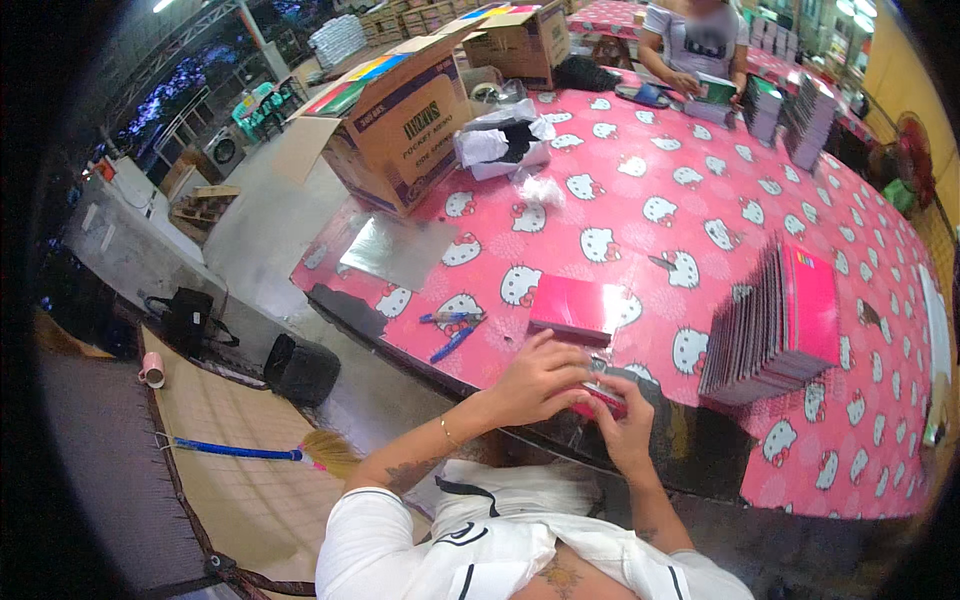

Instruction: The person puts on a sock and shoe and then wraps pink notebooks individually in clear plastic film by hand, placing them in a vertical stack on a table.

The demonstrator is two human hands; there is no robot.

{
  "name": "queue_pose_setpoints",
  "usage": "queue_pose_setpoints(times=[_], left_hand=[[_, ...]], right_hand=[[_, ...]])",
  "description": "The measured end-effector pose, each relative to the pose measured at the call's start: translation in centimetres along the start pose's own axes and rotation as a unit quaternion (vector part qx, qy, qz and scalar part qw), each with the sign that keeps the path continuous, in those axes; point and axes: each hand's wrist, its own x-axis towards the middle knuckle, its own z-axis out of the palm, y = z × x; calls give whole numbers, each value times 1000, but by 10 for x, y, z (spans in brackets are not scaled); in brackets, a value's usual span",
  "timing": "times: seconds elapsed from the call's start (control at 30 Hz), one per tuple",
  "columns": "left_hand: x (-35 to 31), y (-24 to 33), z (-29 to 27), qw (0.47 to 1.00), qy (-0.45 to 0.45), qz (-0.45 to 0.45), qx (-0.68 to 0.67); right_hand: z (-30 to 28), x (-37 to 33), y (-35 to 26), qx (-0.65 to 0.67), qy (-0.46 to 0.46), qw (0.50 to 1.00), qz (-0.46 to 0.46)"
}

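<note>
At the near edge of the table, a small pink notepad [606, 399], with a shiny clear film about it, is between my hands. My right hand [628, 420] grips it from the right, thumb along its near side. Bent over its left end is my left hand [545, 378], fingers curled and partly hiding the pad. Just beyond my fingers lies a short pile of pink notepads [575, 303]. Blue pens [455, 338] rest to the left. On the right stands a long row of pink-covered notepads [765, 335], packed together and leaning.
Clear plastic sheets [395, 252] lie at the table's left. Behind them stand an open cardboard box [400, 140] and crumpled wrapping [500, 140]. Across the pink patterned tablecloth [640, 215], another person [695, 50] handles a booklet beside grey stacks [808, 120]. A broom [240, 450] lies left.
</note>
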Motion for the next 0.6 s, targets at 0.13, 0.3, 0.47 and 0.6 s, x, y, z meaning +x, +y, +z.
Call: queue_pose_setpoints(times=[0.13,0.3,0.47,0.6], left_hand=[[-8,-55,-30,963,177,-197,56],[-17,-147,-64,931,211,-270,124],[83,-223,-80,958,208,-123,152],[173,-292,-81,961,174,-125,175]], right_hand=[[-1,-1,9,12,14,1000,-3],[4,2,16,64,-5,994,87],[18,-4,12,-16,-29,997,77],[23,-3,6,-41,-48,996,70]])
